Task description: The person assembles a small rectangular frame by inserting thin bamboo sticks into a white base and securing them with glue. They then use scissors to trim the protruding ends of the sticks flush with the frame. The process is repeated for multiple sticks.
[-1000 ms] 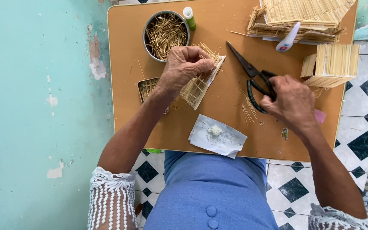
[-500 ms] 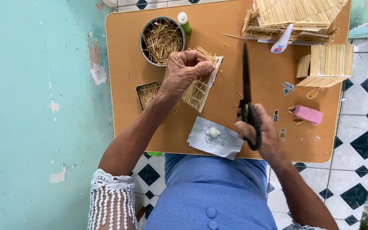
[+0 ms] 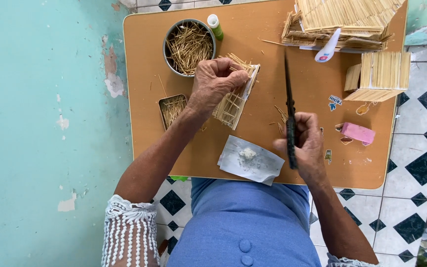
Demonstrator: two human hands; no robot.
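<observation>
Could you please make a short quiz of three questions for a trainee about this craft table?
1. True or false: the right hand holds the black scissors with the blades pointing away from the person.
2. What does the left hand rest on?
A. the pink block
B. the small stick frame
C. the crumpled paper
3. Fill in: the round metal bowl is full of thin ____.

Key:
1. True.
2. B.
3. Sticks.
</observation>
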